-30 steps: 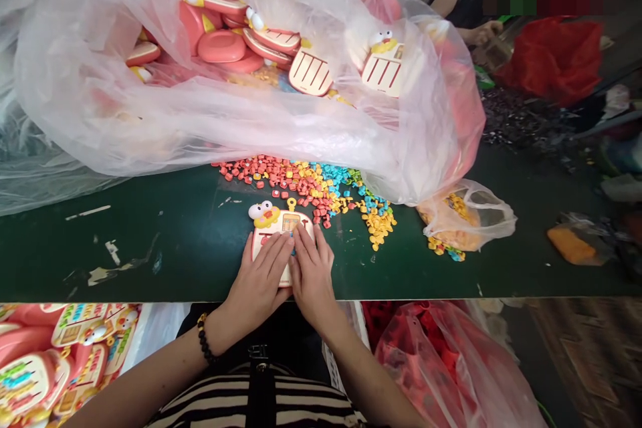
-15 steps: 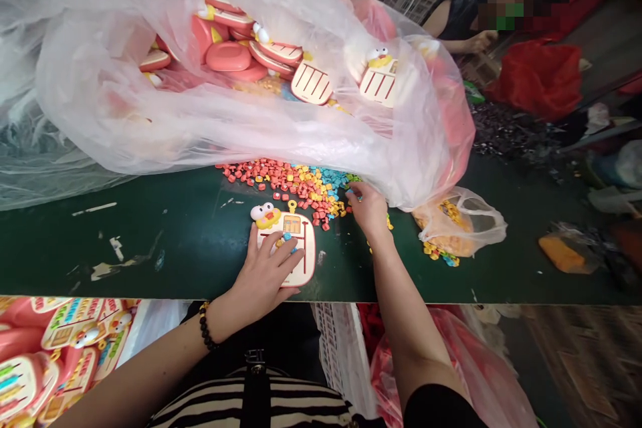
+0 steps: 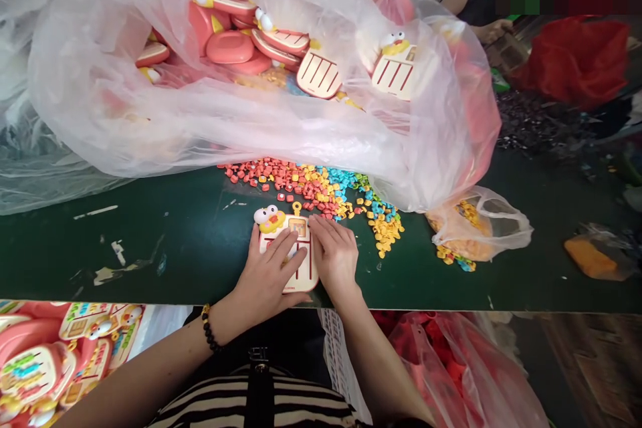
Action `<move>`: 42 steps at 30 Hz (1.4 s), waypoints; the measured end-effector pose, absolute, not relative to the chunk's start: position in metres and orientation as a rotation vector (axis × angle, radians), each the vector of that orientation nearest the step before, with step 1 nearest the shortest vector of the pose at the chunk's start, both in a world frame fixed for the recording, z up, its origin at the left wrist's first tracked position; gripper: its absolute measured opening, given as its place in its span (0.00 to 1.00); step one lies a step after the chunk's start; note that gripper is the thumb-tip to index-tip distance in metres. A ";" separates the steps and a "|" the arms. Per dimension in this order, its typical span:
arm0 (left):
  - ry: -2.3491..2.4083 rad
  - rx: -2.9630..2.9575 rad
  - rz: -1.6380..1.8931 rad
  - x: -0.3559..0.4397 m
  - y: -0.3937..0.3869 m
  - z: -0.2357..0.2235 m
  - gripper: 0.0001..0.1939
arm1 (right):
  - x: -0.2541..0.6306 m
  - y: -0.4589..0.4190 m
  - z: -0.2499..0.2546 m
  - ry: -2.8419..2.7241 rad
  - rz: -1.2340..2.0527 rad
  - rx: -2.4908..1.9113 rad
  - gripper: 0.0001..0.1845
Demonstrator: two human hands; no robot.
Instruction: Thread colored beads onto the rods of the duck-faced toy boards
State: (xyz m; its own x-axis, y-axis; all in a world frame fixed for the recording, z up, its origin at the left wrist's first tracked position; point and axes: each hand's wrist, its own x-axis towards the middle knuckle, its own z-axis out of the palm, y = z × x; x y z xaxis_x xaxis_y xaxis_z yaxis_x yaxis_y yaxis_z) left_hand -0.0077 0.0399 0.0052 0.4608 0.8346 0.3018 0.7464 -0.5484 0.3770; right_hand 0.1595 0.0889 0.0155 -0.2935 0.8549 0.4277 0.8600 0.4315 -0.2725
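Note:
A cream toy board (image 3: 303,266) with a red rim, dark slots and a duck-like head with big eyes lies on the green table in front of me. My left hand (image 3: 269,262) holds it from the left, its fingers across the face and the thumb along the lower edge. Small coloured pieces partly show beneath these fingers. My right hand (image 3: 337,251) is at the board's upper right edge with its fingers pressed together; whatever they pinch is hidden. Just beyond the board lies a heap of small red, yellow, blue and green plastic pieces (image 3: 303,184).
A large clear plastic bag (image 3: 241,137) of similar boards covers the back of the table (image 3: 200,241). To the right sits a small bag (image 3: 464,231) of yellow pieces. Boards with coloured pieces (image 3: 30,368) are stacked lower left. Another person's hand (image 3: 494,31) shows at upper right.
My right hand has moved from the pile of small pieces back left to the board's right edge. My left hand has stayed on the board. The view has shifted slightly.

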 end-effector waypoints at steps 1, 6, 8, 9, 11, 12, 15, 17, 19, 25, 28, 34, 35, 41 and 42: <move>1.377 2.496 0.682 -0.007 0.039 0.005 0.35 | 0.160 0.086 0.015 -2.212 -0.050 -1.456 0.16; 1.383 2.478 0.641 -0.003 0.037 0.009 0.34 | 0.160 0.076 0.016 -2.311 -0.123 -1.513 0.18; 1.404 2.485 0.641 -0.001 0.036 0.011 0.35 | 0.159 0.074 0.016 -2.309 -0.107 -1.541 0.18; 1.414 2.487 0.645 -0.001 0.036 0.011 0.36 | 0.158 0.072 0.015 -2.301 -0.097 -1.552 0.18; 1.436 2.492 0.664 -0.001 0.036 0.011 0.37 | 0.156 0.066 0.014 -2.271 -0.071 -1.559 0.18; 1.446 2.494 0.676 -0.001 0.036 0.010 0.38 | 0.154 0.061 0.013 -2.253 -0.048 -1.557 0.18; 1.446 2.497 0.704 -0.001 0.035 0.006 0.38 | 0.153 0.045 0.012 -2.199 0.078 -1.538 0.21; 1.433 2.499 0.712 -0.001 0.034 0.004 0.38 | 0.158 0.040 0.014 -2.204 0.219 -1.492 0.23; 1.431 2.499 0.707 -0.001 0.034 0.004 0.39 | 0.169 0.047 0.017 -2.229 0.379 -1.385 0.22; 1.469 2.465 0.652 0.000 0.033 0.010 0.45 | 0.209 0.107 0.017 -2.027 0.152 -1.496 0.14; 1.542 2.424 0.628 0.000 0.032 0.010 0.52 | 0.212 0.124 0.011 -2.078 0.054 -1.547 0.14; 1.478 2.374 0.500 -0.004 0.034 0.012 0.53 | 0.208 0.124 0.001 -2.089 0.047 -1.545 0.14; 1.465 2.375 0.469 -0.005 0.034 0.014 0.52 | 0.208 0.125 0.001 -2.096 0.058 -1.547 0.13; 1.425 2.461 0.338 -0.003 0.034 0.023 0.41 | 0.203 0.118 0.013 -1.952 0.125 -1.535 0.12; 1.426 2.472 0.343 -0.002 0.033 0.023 0.40 | 0.200 0.114 0.017 -1.905 0.155 -1.527 0.11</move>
State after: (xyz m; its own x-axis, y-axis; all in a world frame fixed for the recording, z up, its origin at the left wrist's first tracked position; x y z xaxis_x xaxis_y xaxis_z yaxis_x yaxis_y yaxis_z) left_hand -0.0020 0.0333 0.0230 0.4888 0.8696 0.0704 0.8067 -0.4812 0.3431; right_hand 0.2002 0.1144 0.0172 -0.0787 0.8999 0.4289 0.8188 0.3038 -0.4872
